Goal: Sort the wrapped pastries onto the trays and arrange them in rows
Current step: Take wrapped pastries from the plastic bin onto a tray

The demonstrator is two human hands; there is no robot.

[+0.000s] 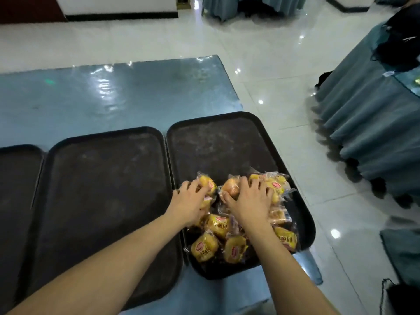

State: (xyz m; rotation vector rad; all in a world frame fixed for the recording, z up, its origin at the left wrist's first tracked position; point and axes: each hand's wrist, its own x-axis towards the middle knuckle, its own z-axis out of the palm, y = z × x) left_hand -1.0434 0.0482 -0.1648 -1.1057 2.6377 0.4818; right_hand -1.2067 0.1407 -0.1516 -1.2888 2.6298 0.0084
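Resting on glossy blue table (113, 92), three dark trays (102, 189), both hands (191, 201) clutching wrapped pastries (216, 223), white tiled floor (272, 64)

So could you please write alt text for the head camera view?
Both hands, left hand and right hand, press on a pile of wrapped pastries in the right tray. The middle tray beside it lies bare on a blue table.

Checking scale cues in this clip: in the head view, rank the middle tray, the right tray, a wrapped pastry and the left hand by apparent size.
1. Middle tray and right tray: look about alike, so no ranking between them.
2. Left hand.
3. Wrapped pastry: close to the hand; the hand looks slightly bigger.
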